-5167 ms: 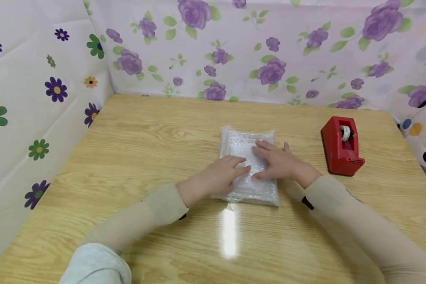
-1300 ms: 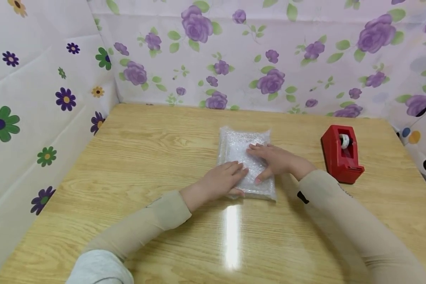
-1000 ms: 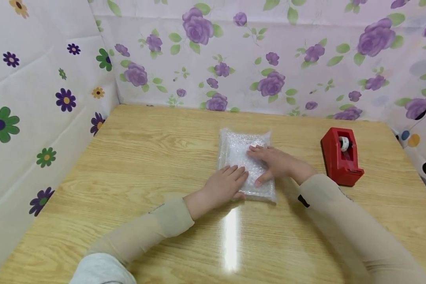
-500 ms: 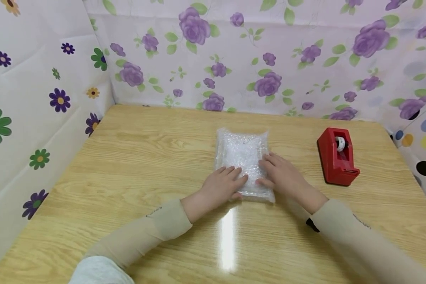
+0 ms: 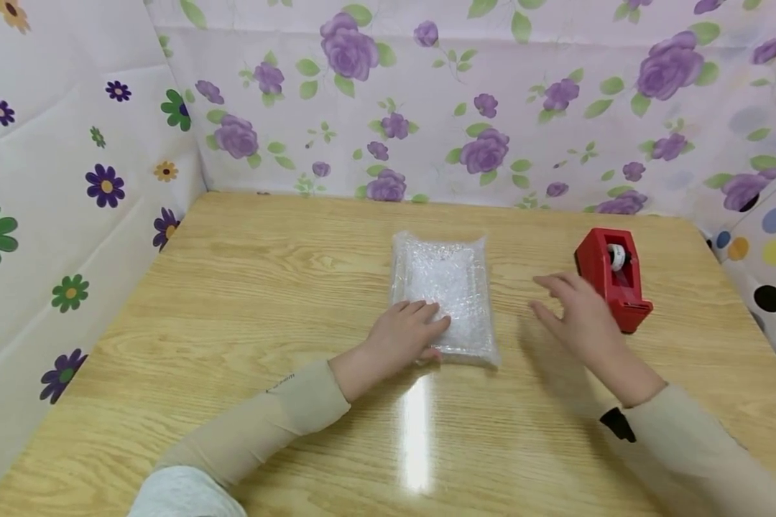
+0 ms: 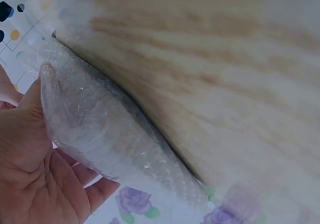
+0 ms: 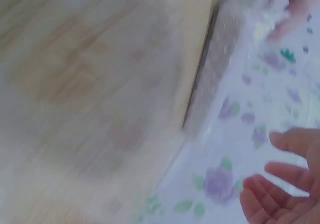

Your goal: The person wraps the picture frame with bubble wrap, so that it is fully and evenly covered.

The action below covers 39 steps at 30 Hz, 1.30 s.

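Observation:
A flat package in clear bubble wrap [image 5: 455,287] lies on the wooden table, in the middle of the head view. My left hand [image 5: 397,337] rests on its near left part, fingers spread over the top and thumb by the near edge. The left wrist view shows that thumb against the bubble wrap [image 6: 110,119]. My right hand [image 5: 582,319] is off the package and holds nothing, its fingers loosely extended. It hovers just left of a red tape dispenser [image 5: 614,276] with a white roll, covering part of its side. In the right wrist view the right hand [image 7: 290,184] appears with fingers apart.
The wooden table [image 5: 265,266] extends around the package. A floral curtain [image 5: 427,93] stands along the back edge, with patterned sheets at the left [image 5: 39,251] and right sides.
My right hand has left the package and moved right toward the tape dispenser. The left hand slid slightly nearer the package's front edge earlier, then stayed. The package lies nearly where it was.

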### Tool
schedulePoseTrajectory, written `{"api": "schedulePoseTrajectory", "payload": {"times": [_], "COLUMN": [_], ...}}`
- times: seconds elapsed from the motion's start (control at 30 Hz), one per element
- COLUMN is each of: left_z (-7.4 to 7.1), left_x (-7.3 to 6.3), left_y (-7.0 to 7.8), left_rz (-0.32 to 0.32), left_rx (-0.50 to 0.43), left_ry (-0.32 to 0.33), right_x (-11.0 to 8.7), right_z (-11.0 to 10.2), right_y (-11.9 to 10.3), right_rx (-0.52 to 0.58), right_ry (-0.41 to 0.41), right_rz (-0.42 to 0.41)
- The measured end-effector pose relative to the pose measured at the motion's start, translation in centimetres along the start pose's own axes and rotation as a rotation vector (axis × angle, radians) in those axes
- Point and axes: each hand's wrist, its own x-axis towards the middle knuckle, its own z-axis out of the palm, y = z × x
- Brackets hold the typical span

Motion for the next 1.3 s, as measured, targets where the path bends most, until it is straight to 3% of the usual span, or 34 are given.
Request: {"api": "schedulePoseTrajectory", "payload": {"times": [0.2,0.3,0.5,0.7,0.97,1.3], "left_z": [-0.1,0.0,0.3,0.5,0.6,0.3], "left_x": [0.1,0.1,0.1,0.1,0.2,0.3], "left_y": [0.1,0.0,-0.1,-0.2,-0.2,-0.1], "left_rz": [0.004,0.014,0.001,0.003,0.006,-0.007], "left_rx": [-0.025,-0.026,-0.039,-0.057,-0.092,-0.117], "left_ry": [0.0,0.031,0.023,0.041,0.013,-0.041], "right_x": [-1.2,-1.5,-1.5,-1.3,-0.8,-0.3], "right_z": [-2.8,-4.0,-5.0,-5.2,-5.0,-5.2], "right_y": [3.4,5.1,7.9,9.4,10.1,10.0], "right_rx": [-0.005,0.004,0.031,0.069,0.185,0.251], "right_ry": [0.047,0.023,-0.042,-0.136,-0.246,-0.279], "right_rz": [0.229,0.361,0.547,0.648,0.812,0.894]}}
